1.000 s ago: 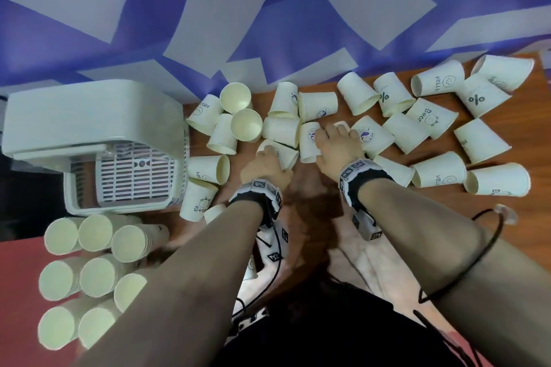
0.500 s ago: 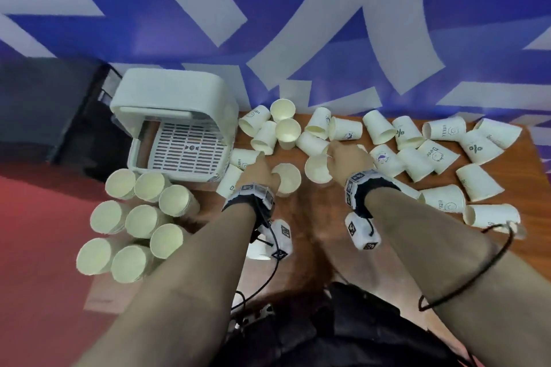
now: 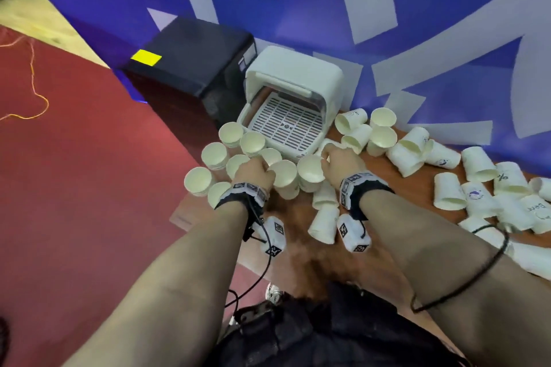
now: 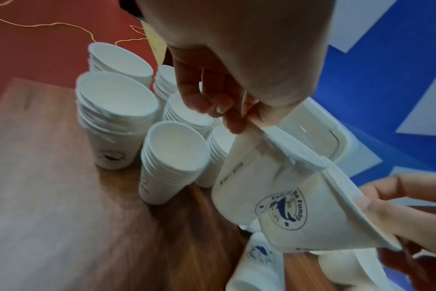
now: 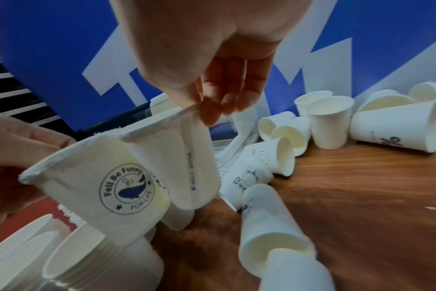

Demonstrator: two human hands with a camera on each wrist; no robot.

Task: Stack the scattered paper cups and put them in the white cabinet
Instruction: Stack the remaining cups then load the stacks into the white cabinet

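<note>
My left hand (image 3: 264, 165) (image 4: 239, 120) pinches the rim of a white paper cup (image 3: 283, 180) (image 4: 244, 173). With finger and thumb, my right hand (image 3: 326, 153) (image 5: 199, 112) pinches the rim of a second cup (image 3: 310, 171) (image 5: 194, 167). Both cups hang side by side above the table, touching, and bear a blue whale logo. Several stacks of cups (image 3: 214, 155) (image 4: 117, 126) stand upright at the table's left end. The white cabinet (image 3: 295, 80) sits behind them, its front open. Loose cups (image 3: 477, 182) (image 5: 331, 122) lie scattered to the right.
A black box (image 3: 190, 62) stands left of the cabinet, against the blue and white wall. The wooden table (image 3: 298, 250) ends just left of the stacks, with red floor (image 3: 89, 173) below. An orange cord (image 3: 32, 89) lies on the floor.
Each hand has picked a cup off the table and carried it left, to just in front of the cabinet beside the stacks. The head view has swung left.
</note>
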